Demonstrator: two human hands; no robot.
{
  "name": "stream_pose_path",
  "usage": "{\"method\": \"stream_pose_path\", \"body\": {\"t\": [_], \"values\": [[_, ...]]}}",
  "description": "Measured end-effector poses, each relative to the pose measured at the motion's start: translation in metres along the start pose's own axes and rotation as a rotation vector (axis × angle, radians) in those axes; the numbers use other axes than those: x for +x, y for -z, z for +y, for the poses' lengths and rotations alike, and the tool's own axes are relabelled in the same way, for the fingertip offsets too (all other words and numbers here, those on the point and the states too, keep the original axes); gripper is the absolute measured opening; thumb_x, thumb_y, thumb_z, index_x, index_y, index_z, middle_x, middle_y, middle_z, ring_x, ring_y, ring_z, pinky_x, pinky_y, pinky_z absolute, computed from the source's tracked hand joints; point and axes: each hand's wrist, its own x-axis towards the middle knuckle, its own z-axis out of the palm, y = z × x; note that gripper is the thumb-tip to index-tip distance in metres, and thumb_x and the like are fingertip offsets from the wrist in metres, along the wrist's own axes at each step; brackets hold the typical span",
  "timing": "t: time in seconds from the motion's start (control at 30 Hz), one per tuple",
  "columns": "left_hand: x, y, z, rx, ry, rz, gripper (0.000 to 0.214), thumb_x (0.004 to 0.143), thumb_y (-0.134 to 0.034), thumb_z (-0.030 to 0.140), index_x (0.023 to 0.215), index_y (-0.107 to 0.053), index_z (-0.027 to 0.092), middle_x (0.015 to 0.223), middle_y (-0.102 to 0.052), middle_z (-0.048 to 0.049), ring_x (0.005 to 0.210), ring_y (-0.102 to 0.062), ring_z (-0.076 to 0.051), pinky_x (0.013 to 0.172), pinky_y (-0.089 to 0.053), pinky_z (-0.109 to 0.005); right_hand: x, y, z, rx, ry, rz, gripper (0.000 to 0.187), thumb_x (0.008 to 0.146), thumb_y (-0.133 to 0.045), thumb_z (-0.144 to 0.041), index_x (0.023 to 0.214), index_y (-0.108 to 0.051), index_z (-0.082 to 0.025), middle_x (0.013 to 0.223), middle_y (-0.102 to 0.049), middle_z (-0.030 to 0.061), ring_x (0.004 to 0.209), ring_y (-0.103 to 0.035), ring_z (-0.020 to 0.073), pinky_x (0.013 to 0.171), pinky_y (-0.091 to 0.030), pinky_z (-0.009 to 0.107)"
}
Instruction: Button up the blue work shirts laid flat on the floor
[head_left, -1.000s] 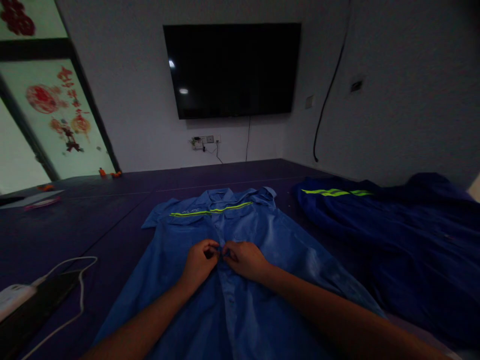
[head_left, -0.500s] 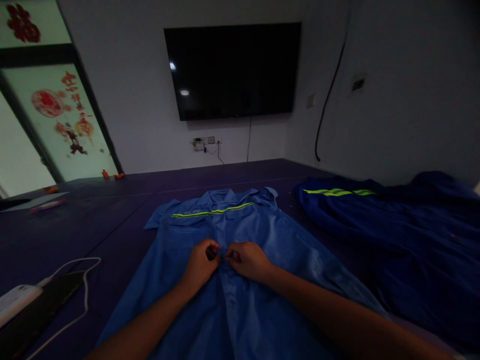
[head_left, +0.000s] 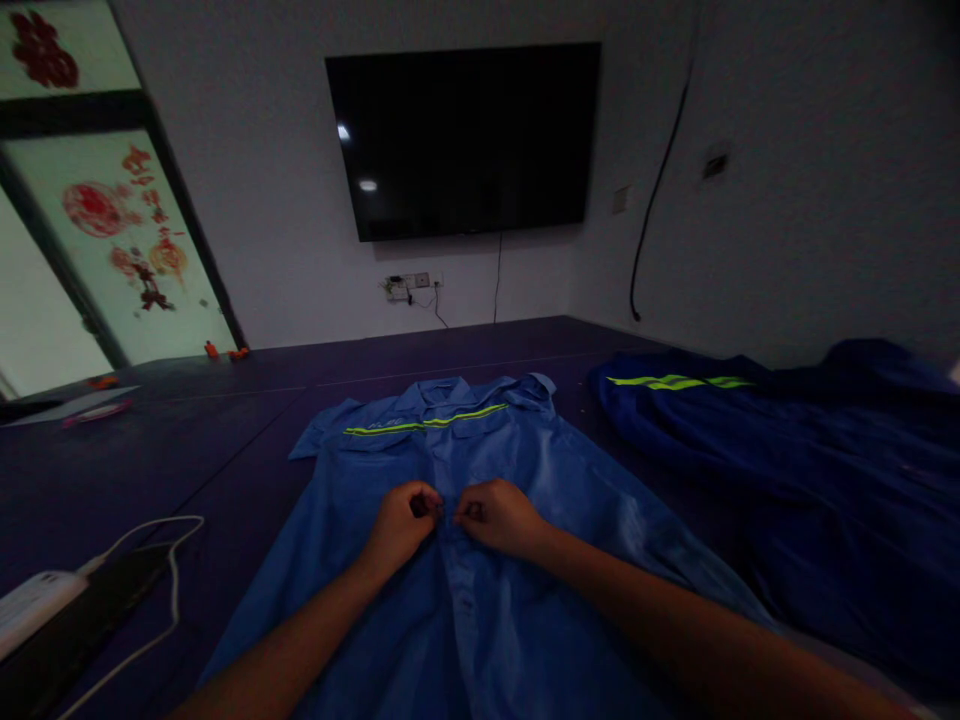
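A blue short-sleeved work shirt (head_left: 495,450) with a yellow-green stripe across the chest lies front up, its collar pointing away from me. Over its middle front seam, my left hand (head_left: 405,520) pinches the placket from the left side, thumb and index finger together. Facing it from the right, my right hand (head_left: 495,515) is also closed in a pinch at the same placket. A narrow gap separates the two sets of fingertips. Whatever small button sits between them is too dark to make out.
A darker blue garment (head_left: 787,480) with a yellow-green stripe lies to the right. At the left are a white power strip (head_left: 41,600) with its cable and a dark flat object (head_left: 112,610). A television (head_left: 465,140) hangs on the far wall.
Both hands stay at the same spot on the shirt front. The right fingertips have shifted very slightly to the right; the shirt lies as before.
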Motion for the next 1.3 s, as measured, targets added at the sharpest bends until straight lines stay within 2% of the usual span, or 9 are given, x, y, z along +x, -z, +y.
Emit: {"method": "stream_pose_path", "body": {"t": [0.53,0.83,1.3], "values": [[0.001,0.000,-0.001,0.012,0.023,-0.039,0.007,0.057,-0.054,0.012,0.061,-0.060,0.014,0.060,-0.061,-0.0012,0.058,-0.055,-0.013,0.057,-0.042,-0.022,-0.002,0.006,0.004,-0.195,0.236,-0.076,0.019,0.070,-0.048,-0.017,0.074,-0.066,-0.020,0.072,-0.065,0.0016,0.066,-0.055,0.0132,0.055,-0.032,0.020],[0.001,0.000,-0.004,0.034,-0.016,-0.033,0.007,0.059,-0.055,0.012,0.062,-0.061,0.014,0.062,-0.062,-0.0025,0.060,-0.056,-0.014,0.058,-0.042,-0.023,-0.003,0.007,0.001,-0.224,0.246,-0.075,0.019,0.071,-0.047,-0.016,0.075,-0.065,-0.020,0.071,-0.065,0.0013,0.065,-0.054,0.0126,0.053,-0.030,0.021],[0.002,0.000,-0.004,-0.012,0.026,-0.052,0.006,0.060,-0.057,0.015,0.062,-0.061,0.013,0.062,-0.063,-0.0027,0.061,-0.057,-0.014,0.060,-0.043,-0.023,-0.006,0.005,-0.005,-0.261,0.140,-0.048,0.018,0.073,-0.047,-0.019,0.078,-0.064,-0.018,0.071,-0.064,0.0016,0.062,-0.054,0.0113,0.053,-0.029,0.020]]}}
